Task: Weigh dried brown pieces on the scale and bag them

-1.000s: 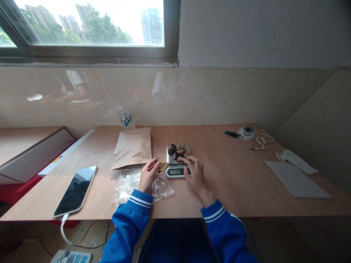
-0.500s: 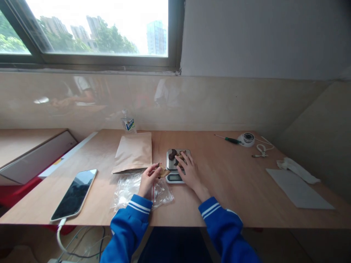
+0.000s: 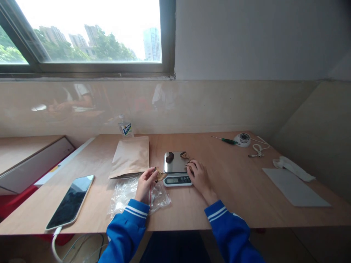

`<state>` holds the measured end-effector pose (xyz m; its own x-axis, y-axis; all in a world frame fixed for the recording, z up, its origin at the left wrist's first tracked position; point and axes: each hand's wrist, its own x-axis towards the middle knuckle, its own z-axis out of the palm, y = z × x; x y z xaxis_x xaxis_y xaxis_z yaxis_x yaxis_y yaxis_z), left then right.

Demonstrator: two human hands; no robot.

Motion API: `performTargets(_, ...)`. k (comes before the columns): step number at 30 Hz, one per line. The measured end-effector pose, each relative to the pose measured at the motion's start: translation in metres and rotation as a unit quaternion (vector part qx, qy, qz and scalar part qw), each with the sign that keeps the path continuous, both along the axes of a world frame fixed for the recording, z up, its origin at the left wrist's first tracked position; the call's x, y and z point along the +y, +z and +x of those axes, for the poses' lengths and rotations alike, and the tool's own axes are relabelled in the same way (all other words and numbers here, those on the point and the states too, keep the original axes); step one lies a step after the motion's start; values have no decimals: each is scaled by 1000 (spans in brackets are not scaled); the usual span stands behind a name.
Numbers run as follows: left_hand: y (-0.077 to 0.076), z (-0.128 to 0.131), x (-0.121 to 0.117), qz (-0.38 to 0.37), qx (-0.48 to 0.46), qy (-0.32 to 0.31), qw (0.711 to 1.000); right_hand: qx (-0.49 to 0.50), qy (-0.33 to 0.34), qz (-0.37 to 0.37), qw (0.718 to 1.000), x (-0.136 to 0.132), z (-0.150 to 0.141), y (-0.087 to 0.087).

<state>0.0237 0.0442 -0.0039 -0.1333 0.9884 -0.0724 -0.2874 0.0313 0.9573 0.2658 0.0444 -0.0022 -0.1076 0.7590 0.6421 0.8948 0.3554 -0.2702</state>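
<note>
1. Since half a second ago, the right hand point(image 3: 200, 179) has moved from over the middle of the scale point(image 3: 174, 167) to its right edge, and more of the metal pan is now bare.
2. Dried slice point(image 3: 161, 176), brown and curled, is in the left hand point(image 3: 145, 183), beside the front left corner of the scale; thumb and fingers are closed on its left end.
3. Right fingers are bent, close together, at a small piece on the pan's edge; I cannot tell if they grip it or only touch it.
4. I judge the slice very light, stiff and dry, not slippery, but easy to crumble. Its thicker part is better for a soft pinch than its thin rim.
5. On the pan, a dark lump point(image 3: 169, 157) lies at the left and a brown piece point(image 3: 184, 155) at the far right.
6. Around are a clear plastic bag point(image 3: 123, 195) and a paper pouch point(image 3: 132, 155), on a smooth wooden table point(image 3: 233, 190).
7. Behind stand a shiny tiled wall point(image 3: 205, 109) and a bright window point(image 3: 109, 22).
</note>
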Motion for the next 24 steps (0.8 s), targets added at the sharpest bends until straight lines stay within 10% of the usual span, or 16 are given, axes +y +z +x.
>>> performTargets(16,35,61,26,41,191,-4,981,134,-120,11,984,0,30,-20)
performTargets(24,25,5,-1,142,390,62,907,136,-91,7,987,4,31,-26)
